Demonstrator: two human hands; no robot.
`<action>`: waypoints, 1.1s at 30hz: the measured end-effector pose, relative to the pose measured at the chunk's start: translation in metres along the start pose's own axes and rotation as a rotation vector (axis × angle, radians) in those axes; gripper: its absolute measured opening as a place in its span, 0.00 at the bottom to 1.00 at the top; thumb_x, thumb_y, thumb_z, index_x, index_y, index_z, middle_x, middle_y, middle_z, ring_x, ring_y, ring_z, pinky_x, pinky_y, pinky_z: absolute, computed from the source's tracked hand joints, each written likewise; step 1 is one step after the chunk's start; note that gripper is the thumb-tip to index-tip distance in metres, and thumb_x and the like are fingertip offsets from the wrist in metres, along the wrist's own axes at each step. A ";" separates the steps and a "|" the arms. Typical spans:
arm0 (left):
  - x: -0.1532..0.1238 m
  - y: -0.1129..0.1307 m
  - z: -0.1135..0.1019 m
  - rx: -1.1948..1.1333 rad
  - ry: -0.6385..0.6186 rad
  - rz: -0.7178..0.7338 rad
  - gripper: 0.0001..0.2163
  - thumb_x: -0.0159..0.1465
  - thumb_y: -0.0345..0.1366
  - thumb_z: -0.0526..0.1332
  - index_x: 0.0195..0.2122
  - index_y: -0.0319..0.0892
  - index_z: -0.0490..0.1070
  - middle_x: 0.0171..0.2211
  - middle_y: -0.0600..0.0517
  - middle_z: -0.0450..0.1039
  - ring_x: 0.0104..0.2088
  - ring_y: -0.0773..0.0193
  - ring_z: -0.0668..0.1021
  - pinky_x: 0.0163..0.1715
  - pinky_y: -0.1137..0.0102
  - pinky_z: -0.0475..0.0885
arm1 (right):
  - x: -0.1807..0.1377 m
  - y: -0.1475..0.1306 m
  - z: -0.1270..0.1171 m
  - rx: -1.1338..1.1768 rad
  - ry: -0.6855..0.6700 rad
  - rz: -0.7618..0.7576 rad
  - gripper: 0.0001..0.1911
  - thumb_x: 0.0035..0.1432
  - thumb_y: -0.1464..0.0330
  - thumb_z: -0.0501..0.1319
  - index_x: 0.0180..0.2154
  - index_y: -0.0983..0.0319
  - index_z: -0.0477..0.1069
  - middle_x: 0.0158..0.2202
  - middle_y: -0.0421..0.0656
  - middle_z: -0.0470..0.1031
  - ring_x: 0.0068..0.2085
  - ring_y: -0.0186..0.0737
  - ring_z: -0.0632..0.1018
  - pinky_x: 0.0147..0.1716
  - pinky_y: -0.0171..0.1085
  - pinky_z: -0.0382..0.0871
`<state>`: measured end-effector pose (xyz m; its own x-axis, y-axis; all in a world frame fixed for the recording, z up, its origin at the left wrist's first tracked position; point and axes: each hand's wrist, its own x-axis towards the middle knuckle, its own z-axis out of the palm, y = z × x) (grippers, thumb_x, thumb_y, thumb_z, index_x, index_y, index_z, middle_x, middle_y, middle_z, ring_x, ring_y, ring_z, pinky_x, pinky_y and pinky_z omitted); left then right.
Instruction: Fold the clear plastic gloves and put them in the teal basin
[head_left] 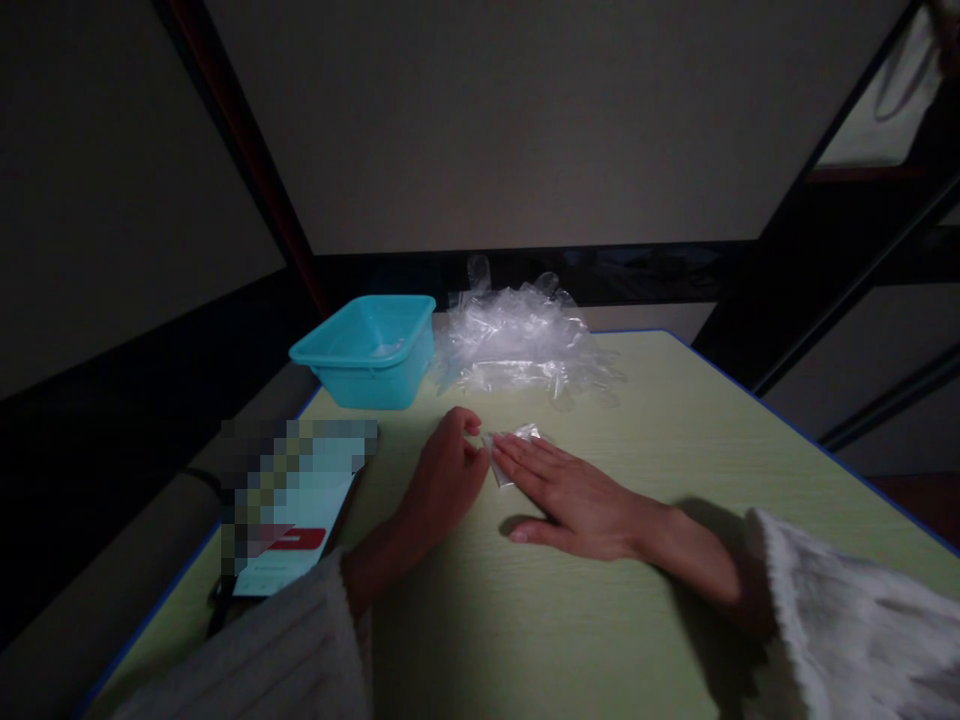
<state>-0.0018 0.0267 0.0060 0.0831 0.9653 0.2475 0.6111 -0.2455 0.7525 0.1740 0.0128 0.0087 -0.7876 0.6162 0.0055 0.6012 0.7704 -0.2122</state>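
Observation:
A small, flat, folded piece of clear plastic (pixel 504 474) lies on the table in the middle of the view; it looks like a folded disposable glove. My right hand (pixel 577 497) rests flat over it, fingers stretched out together and the thumb apart, covering most of it. Just left of the plastic is my left hand (pixel 448 465), its fingers half curled and a gap showing between the fingertips. Whether those tips touch the plastic's left edge I cannot tell. Beyond both hands is a loose heap of clear disposable plastic gloves (pixel 521 335).
A turquoise plastic basin (pixel 375 375) with some clear plastic inside stands at the back left, beside the heap. A phone (pixel 292 545) with a lit, partly blurred screen lies near the left edge. The pale table (pixel 675 430) has a blue rim, with a wall panel behind.

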 end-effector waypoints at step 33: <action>-0.027 -0.004 0.012 0.686 -0.331 0.458 0.24 0.64 0.38 0.49 0.59 0.30 0.53 0.61 0.36 0.52 0.62 0.51 0.55 0.57 0.51 0.57 | -0.006 0.003 0.010 -0.085 0.149 0.129 0.42 0.59 0.47 0.43 0.61 0.75 0.48 0.62 0.60 0.46 0.63 0.52 0.48 0.59 0.55 0.48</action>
<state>0.0025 0.0025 -0.0111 0.5938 0.7875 0.1652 0.7901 -0.6095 0.0652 0.1788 0.0098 -0.0012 -0.6786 0.7229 0.1299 0.7098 0.6909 -0.1371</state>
